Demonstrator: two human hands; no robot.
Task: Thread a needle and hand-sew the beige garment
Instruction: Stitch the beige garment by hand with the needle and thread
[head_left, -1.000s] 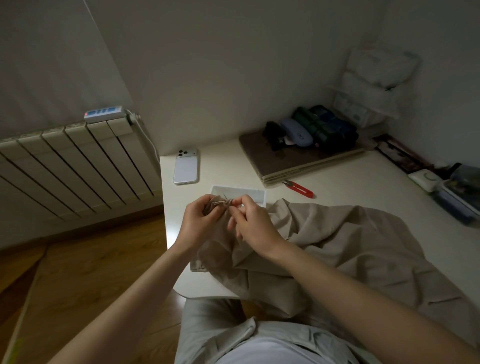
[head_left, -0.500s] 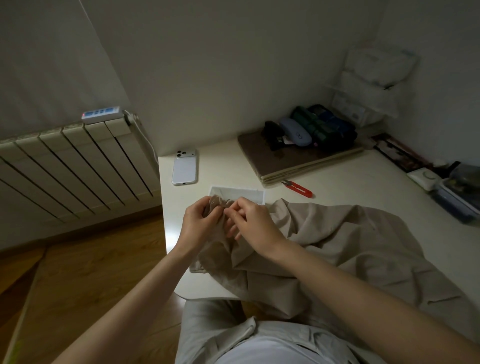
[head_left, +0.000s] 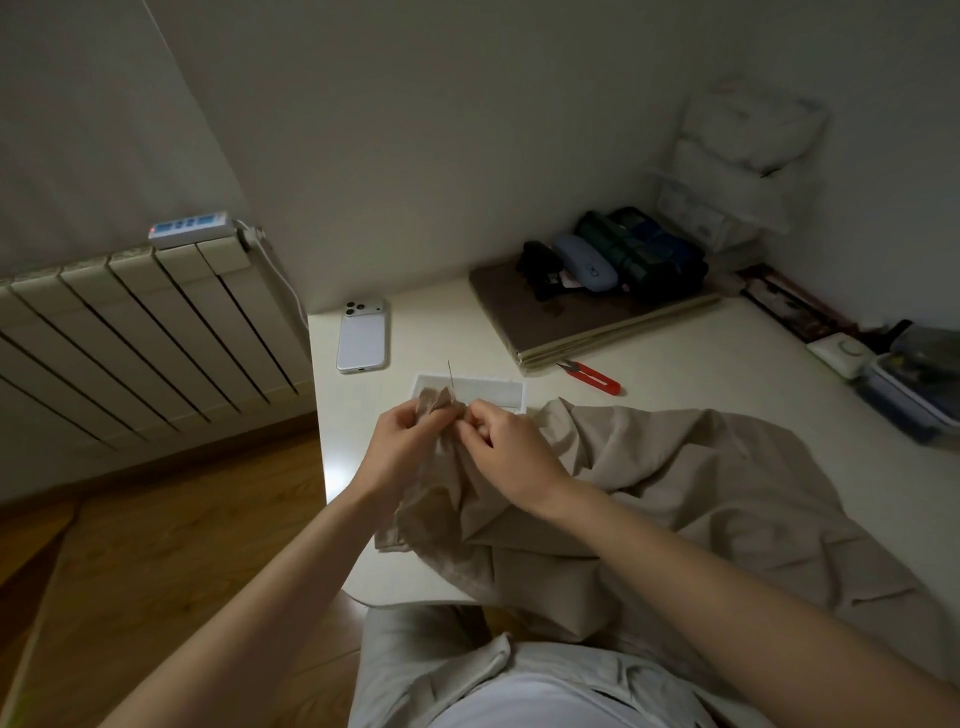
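The beige garment (head_left: 675, 499) lies crumpled over the white table (head_left: 701, 374) and hangs off its near edge. My left hand (head_left: 400, 447) pinches a bunched corner of the fabric and holds it up. My right hand (head_left: 511, 449) meets it at that corner, fingers curled on the cloth at the base of the needle (head_left: 451, 375). The thin needle sticks up out of the fabric between the two hands. No thread is visible in the dim light.
A small clear case (head_left: 493, 392) lies just behind my hands. Red thread snips (head_left: 592, 375) and a white phone (head_left: 362, 335) rest further back. A folded brown pad (head_left: 571, 322) carries dark pouches. Containers line the right edge; a radiator (head_left: 130, 332) stands left.
The needle now pokes up well above the bunched corner, where earlier only a short tip showed. Both hands stayed together at the same spot.
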